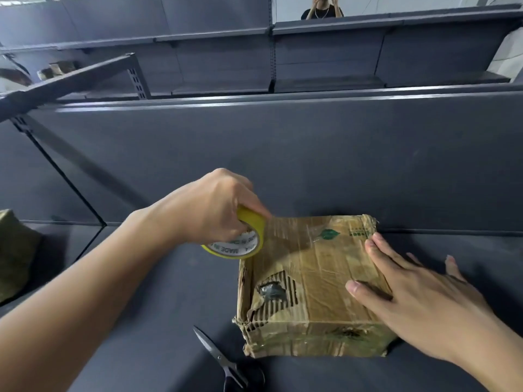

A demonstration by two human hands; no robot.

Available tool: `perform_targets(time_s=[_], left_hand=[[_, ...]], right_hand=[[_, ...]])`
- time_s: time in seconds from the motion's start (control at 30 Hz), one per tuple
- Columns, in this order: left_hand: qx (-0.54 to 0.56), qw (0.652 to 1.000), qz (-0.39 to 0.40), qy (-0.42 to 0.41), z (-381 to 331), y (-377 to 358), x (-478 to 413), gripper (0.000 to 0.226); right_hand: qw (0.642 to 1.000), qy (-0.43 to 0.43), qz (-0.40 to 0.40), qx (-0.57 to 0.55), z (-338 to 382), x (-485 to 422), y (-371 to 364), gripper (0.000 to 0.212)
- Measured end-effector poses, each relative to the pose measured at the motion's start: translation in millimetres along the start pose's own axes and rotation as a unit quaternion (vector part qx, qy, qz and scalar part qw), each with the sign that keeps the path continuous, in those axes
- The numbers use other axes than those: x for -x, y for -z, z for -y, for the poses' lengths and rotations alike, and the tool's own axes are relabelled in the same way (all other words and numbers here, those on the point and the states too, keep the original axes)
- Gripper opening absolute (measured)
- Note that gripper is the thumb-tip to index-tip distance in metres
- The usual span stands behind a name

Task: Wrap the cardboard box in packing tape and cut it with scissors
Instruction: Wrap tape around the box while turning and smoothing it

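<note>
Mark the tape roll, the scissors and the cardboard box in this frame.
tape roll (237, 246): head view, on its printed white inner core.
scissors (210, 348): head view, on the closed blades.
cardboard box (319, 278): head view, on the bare top face.

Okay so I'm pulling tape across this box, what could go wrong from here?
1. The cardboard box is torn at its near left corner; tape may not stick well to the ragged flutes.
2. The right hand only presses flat on top, so a hard pull from the tape roll in the left hand could slide the box.
3. The scissors lie by the left forearm, blades toward the box; watch them.
</note>
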State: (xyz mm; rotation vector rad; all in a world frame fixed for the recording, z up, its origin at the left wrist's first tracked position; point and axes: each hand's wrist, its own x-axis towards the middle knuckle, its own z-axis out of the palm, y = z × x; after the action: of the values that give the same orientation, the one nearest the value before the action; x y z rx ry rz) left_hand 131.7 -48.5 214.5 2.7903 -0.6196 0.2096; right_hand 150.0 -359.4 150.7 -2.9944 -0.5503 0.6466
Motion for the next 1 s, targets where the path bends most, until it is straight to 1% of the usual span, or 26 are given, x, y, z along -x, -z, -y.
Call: perform_targets(time_s=[0.1,0.2,0.3,0.37,0.47,0.53,0.67,0.73,0.8,0.9,1.0], left_hand=[[-0.024,0.999,0.039,-0.014,3,4,10,0.052],[-0.065,0.997,0.043,0.007,16,6,24,0.057],[-0.049,0.997,0.048,0.018,34,-8,46,0.056],[-0.028,0.998,0.048,0.027,43,-26,58,0.062],[0.016,0.999,0.036,0.024,56,-51,67,0.070],[0.050,0.998,0.021,0.019,63,-60,72,0.070],[0.079,0.997,-0.024,0.005,64,-75,83,0.058],[0.098,0.993,-0.057,0.016,59,-83,87,0.052],[0.123,0.988,-0.081,0.041,53,-88,91,0.053],[0.132,0.987,-0.080,0.051,46,-88,95,0.066],[0.139,0.988,-0.048,0.057,44,-85,98,0.096]], right_hand=[[1.000,0.003,0.001,0.004,0,-1,-1,0.091],[1.000,0.001,0.001,0.006,-1,-2,0,0.090],[1.000,0.000,-0.001,0.007,0,-2,0,0.090],[1.000,0.000,-0.006,0.003,1,-2,0,0.091],[1.000,-0.002,-0.003,-0.006,3,0,0,0.092],[1.000,-0.002,-0.001,-0.008,4,1,1,0.092],[1.000,-0.003,-0.001,0.002,7,1,4,0.092],[1.000,-0.006,-0.004,0.015,9,1,5,0.093],[0.999,-0.011,-0.010,0.034,14,0,6,0.094],[0.997,-0.011,-0.018,0.074,23,0,8,0.099],[0.997,-0.006,-0.015,0.079,36,-1,9,0.111]])
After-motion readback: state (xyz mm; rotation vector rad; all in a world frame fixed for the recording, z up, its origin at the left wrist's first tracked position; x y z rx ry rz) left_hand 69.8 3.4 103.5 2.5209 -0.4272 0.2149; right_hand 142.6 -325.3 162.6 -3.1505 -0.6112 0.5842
